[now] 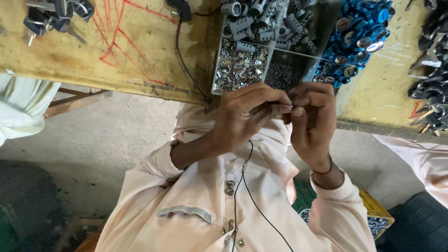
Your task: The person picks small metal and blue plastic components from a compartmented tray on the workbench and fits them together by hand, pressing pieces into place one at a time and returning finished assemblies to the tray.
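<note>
At 10 o'clock of the view a bunch of dark metal keys (56, 16) lies on the worn yellow wooden bench (140, 60), which is marked with red scribble. A thin black cable (184, 60) runs off the bench's near edge. At 12 o'clock stands a grey compartmented tray (215, 74) of small bright metal bits and grey cylinders. The left hand (247, 116) is raised before the chest just below that tray. The wrist is bent inward, and the thumb and forefinger are closed tight on a small silvery metal piece (290, 107). The right hand (312, 121) meets it from 3 o'clock with fingers curled and tips pinched on the same piece, most of which is hidden. In my judgement the work goes best with both pinches firm, the wrists braced close, and the piece kept over the lap near the tray. At 1 o'clock lies a heap of blue round metal caps (359, 32), and at 3 o'clock a pile of black parts (431, 84).
</note>
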A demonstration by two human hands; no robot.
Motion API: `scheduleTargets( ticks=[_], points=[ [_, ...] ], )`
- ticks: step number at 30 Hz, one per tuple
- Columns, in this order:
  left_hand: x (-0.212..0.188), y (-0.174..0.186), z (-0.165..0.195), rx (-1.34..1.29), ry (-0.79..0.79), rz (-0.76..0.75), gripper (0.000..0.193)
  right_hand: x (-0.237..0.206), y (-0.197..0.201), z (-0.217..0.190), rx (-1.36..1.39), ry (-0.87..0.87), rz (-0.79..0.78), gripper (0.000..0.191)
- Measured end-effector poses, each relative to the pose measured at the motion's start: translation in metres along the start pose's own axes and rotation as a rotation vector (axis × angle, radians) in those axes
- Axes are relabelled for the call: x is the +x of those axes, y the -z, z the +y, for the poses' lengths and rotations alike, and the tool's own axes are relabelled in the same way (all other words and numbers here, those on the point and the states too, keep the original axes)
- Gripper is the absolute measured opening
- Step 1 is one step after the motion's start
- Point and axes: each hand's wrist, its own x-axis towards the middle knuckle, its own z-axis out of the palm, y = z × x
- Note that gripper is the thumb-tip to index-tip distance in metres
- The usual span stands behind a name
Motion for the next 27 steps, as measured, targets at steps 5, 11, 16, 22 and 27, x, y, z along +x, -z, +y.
scheduleTargets(
  ticks=[5,11,16,22,27],
  points=[
    [0.007,0.007,-0.003,-0.563,0.434,-0.211,0.014,-0.005,0.008,0.002,0.228,-0.142,-0.046,0.024],
    [0.009,0.011,-0.006,-0.497,0.359,-0.218,0.011,-0.001,0.005,-0.005,0.328,-0.257,-0.068,0.021],
    [0.014,0.011,-0.015,-0.23,0.232,-0.171,0.014,0.022,0.04,-0.046,-0.531,-0.061,-0.156,0.008],
    [0.016,0.011,-0.021,-0.2,0.203,-0.203,0.012,0.028,0.067,-0.037,-1.227,-0.116,-0.366,0.01],
    [0.018,0.012,-0.019,-0.152,0.199,-0.214,0.011,0.032,0.07,-0.025,-1.197,-0.139,-0.391,0.014]
  ],
)
